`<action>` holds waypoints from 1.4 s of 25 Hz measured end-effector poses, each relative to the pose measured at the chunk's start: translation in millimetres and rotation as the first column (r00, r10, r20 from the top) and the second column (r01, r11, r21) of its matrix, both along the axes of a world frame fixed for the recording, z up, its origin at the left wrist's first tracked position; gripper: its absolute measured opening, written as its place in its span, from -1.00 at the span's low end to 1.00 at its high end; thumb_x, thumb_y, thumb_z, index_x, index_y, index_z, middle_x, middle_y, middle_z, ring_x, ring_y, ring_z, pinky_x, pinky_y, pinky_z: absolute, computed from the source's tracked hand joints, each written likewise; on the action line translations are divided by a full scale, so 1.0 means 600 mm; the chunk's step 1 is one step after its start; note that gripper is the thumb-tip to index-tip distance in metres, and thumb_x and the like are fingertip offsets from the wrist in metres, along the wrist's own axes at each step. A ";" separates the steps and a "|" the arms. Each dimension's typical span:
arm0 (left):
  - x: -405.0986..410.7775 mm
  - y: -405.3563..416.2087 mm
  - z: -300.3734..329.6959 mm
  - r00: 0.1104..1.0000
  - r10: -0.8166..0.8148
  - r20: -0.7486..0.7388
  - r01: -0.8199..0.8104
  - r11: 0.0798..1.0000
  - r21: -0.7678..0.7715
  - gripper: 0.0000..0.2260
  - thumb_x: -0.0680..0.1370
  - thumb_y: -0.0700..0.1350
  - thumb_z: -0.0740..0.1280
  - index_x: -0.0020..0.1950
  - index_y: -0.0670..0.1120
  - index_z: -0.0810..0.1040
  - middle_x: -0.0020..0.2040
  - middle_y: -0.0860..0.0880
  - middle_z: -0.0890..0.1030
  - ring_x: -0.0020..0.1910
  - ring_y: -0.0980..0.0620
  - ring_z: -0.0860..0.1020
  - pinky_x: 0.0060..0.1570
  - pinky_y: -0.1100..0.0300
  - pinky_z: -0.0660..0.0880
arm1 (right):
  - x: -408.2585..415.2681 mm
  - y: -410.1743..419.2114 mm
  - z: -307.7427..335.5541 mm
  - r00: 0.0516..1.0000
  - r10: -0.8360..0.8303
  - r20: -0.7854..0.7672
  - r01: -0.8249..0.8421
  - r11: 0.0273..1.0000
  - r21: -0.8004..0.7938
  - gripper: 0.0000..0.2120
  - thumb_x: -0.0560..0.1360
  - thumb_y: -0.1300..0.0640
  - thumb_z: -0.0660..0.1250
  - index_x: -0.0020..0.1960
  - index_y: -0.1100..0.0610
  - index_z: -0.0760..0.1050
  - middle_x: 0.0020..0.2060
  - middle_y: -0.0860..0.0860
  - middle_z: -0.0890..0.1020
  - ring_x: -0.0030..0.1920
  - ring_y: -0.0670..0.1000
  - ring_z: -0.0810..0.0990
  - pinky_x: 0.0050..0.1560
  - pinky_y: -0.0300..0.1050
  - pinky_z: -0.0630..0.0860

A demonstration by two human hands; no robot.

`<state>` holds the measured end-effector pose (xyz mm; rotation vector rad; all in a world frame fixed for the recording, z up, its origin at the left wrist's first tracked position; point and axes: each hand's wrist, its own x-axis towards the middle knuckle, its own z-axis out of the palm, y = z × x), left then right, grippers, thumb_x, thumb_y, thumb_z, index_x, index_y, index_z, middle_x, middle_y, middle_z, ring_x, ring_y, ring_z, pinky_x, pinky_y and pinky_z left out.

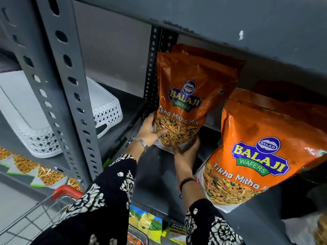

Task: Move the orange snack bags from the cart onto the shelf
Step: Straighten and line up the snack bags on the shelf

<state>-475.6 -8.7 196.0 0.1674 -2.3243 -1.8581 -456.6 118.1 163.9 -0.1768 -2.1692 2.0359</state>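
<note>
An orange snack bag (187, 96) stands upright on the grey shelf (150, 174), close to the perforated back post. My left hand (150, 129) grips its lower left side and my right hand (185, 149) cups its bottom edge from below. More orange bags stand behind it, partly hidden. A second orange snack bag (261, 147) leans on the same shelf to the right, nearer to me. The wire cart (35, 214) with a red handle is at the lower left; its contents are hidden by my sleeve.
A grey perforated upright (65, 96) divides this bay from the left one, where a white lattice basket (99, 110) lies. The upper shelf's edge (230, 27) overhangs the bags. Small snack packets (44, 175) line a lower left shelf, and yellow-green packs (146, 223) sit below.
</note>
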 end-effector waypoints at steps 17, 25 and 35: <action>0.201 0.140 0.049 0.984 -0.176 0.041 0.177 0.984 -0.021 -0.39 0.42 -0.23 0.38 0.40 -0.05 0.19 0.43 -0.01 0.27 0.42 0.05 0.21 0.26 0.20 0.18 | 0.270 0.174 0.019 0.938 0.223 -0.266 -0.091 0.898 0.431 -0.78 0.46 -0.02 0.15 0.09 -0.11 0.27 0.03 -0.03 0.42 0.03 -0.20 0.37 0.10 -0.23 0.38; 0.193 0.215 0.071 0.961 -0.252 0.115 0.264 0.960 -0.096 -0.07 0.21 -0.05 0.50 0.44 -0.02 0.03 0.44 -0.01 0.26 0.41 0.02 0.22 0.39 0.01 0.22 | 0.175 0.304 0.067 0.973 0.208 -0.098 -0.166 0.931 0.324 0.07 0.11 -0.18 0.51 0.42 0.06 -0.01 0.42 0.06 0.15 0.44 -0.01 0.07 0.45 0.05 0.10; 0.192 0.203 0.070 0.984 -0.163 0.074 0.167 0.985 -0.048 -0.36 0.39 -0.25 0.40 0.39 -0.06 0.18 0.34 -0.10 0.40 0.30 -0.04 0.36 0.20 0.12 0.32 | 0.158 0.269 0.051 0.953 0.288 -0.092 -0.279 0.955 0.099 -0.14 0.13 -0.13 0.46 0.32 -0.08 0.12 0.19 -0.15 0.43 0.18 -0.26 0.43 0.22 -0.19 0.42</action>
